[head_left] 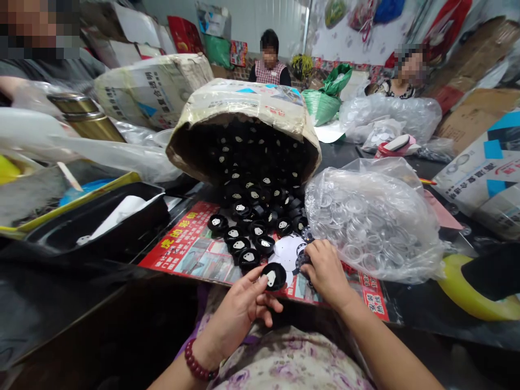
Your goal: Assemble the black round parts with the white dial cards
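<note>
My left hand [244, 303] pinches a round black plastic case [274, 277] by its rim, in front of the table edge. A pale piece with small holes shows inside the case. My right hand [326, 271] has its fingertips drawn together on a dark printed disc [301, 262], beside several white paper discs [286, 252]. Its fingers partly hide the disc. Many more black cases [258, 228] spill toward me from a wrapped carton [247, 97] lying on its side.
To the right is a clear plastic bag [365, 216] full of transparent rings, with a yellow tape roll [467, 292] beyond. A black tray [101, 222] stands left. Under the cases lies a red printed sheet [179, 244]. Other people [270, 70] sit across the table.
</note>
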